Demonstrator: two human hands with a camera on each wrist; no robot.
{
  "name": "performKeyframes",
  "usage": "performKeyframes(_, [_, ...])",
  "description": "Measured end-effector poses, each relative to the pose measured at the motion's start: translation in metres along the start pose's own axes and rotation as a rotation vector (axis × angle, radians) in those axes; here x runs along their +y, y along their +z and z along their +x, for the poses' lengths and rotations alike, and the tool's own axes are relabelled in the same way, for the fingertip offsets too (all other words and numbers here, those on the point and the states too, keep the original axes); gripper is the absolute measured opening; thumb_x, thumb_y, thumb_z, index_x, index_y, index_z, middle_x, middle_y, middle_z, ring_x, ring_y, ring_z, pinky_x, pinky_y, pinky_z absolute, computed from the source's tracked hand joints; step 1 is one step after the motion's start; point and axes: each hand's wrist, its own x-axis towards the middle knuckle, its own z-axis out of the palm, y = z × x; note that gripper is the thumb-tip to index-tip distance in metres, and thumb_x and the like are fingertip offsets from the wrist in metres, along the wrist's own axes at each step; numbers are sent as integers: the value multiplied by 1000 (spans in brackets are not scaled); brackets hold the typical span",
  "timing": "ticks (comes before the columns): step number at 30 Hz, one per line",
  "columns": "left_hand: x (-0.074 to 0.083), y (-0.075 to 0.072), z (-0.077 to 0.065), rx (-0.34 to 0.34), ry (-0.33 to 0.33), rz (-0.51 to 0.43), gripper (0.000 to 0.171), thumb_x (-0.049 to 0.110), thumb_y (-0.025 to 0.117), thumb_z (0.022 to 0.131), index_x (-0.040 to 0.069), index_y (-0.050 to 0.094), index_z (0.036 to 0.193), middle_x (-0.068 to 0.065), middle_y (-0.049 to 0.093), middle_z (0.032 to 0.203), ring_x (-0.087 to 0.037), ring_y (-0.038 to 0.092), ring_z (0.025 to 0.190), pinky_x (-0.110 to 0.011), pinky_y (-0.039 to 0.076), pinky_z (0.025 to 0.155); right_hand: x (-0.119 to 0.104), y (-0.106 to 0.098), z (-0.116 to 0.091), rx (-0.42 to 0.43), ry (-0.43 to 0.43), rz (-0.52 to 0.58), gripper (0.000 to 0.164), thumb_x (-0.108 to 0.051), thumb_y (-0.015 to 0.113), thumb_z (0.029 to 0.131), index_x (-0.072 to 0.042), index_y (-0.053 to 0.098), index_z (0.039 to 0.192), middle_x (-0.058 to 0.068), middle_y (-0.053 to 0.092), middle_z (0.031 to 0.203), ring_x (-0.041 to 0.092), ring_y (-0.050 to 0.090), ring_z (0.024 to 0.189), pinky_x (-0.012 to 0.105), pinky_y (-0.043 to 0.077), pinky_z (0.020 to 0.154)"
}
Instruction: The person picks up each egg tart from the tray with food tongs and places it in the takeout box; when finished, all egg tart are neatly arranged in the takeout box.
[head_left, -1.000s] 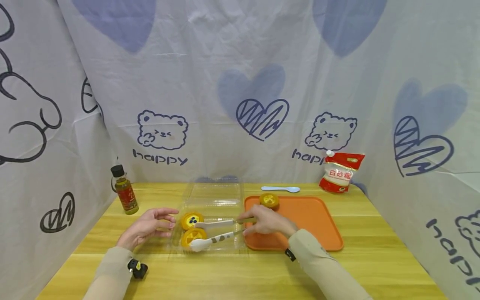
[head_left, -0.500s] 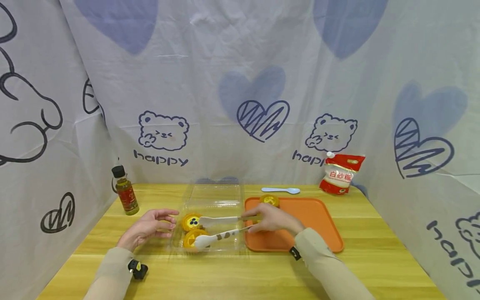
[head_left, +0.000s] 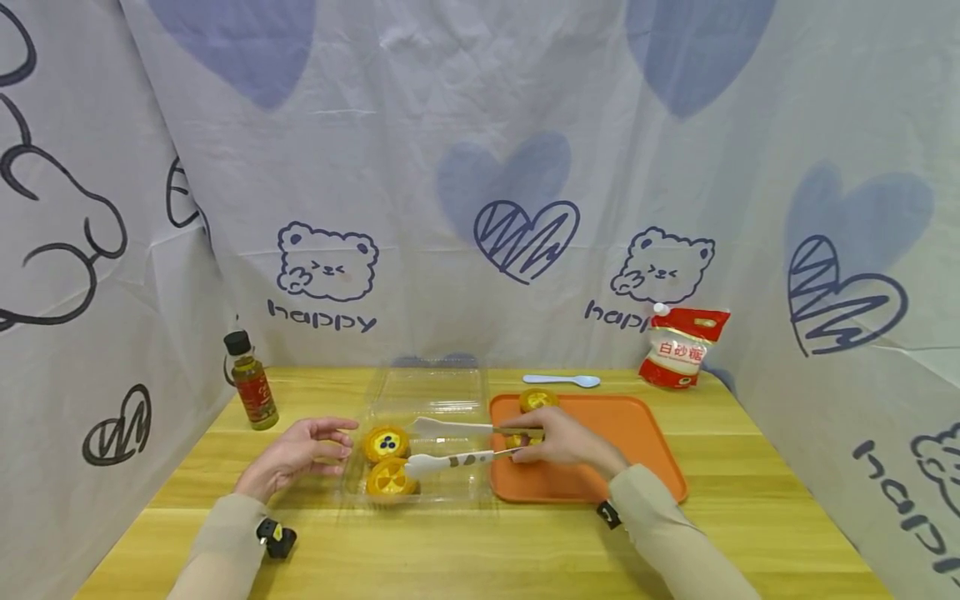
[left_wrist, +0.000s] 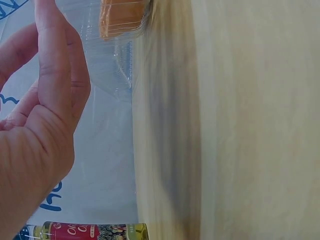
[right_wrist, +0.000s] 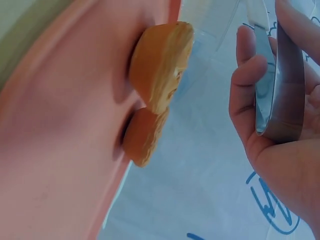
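My right hand [head_left: 566, 437] grips the metal end of a pair of tongs [head_left: 468, 459] over the orange tray [head_left: 622, 446]. The tongs' white, brown-spotted arms stand apart, reaching left over a clear hinged plastic box [head_left: 431, 389]. In that box sit a blueberry-topped egg tart [head_left: 381, 454] and a tart with yellow wedges [head_left: 388, 483], the tong tips close to both. Two more tarts rest on the tray, the rear tart [head_left: 538, 401] and a nearer tart [right_wrist: 155, 65]; the nearer one is partly hidden by hand and tongs in the head view. My left hand [head_left: 300, 450], fingers loosely bent, holds nothing beside the box.
An oil bottle [head_left: 253, 392] stands at the left of the wooden table [head_left: 420, 558]. Behind the tray lie a pale blue spoon [head_left: 561, 381] and a red-and-white sugar bag [head_left: 681, 346]. A printed cloth [head_left: 420, 125] encloses the back and sides.
My right hand has moved right with the tongs, whose tips have drawn back from over the two boxed tarts. The left hand has stayed in place.
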Motion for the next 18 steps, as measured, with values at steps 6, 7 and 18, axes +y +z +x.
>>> performKeyframes(6, [-2,-2,1,-4,10,-8,64,-2,67,87,-9,38,143,-12,60,108,-19,65,90,-34,62,76,8,-3,-10,49,22,19,45,-26,74,88,-22,65,131,0,67,127,21,61,102,37,53,88])
performKeyframes(7, [-2,-2,1,-3,11,-8,64,-2,67,87,-10,38,143,-12,60,108,-19,65,90,-34,62,76,10,-4,-12,56,29,31,44,-24,74,87,-23,65,131,0,67,128,22,60,101,36,53,86])
performKeyframes(18, [-3,-1,1,-2,13,-2,63,-1,67,87,-10,39,142,-12,60,108,-19,65,90,-34,62,76,28,-17,-28,112,51,35,45,-18,75,86,-13,65,130,5,72,107,17,58,83,24,48,71])
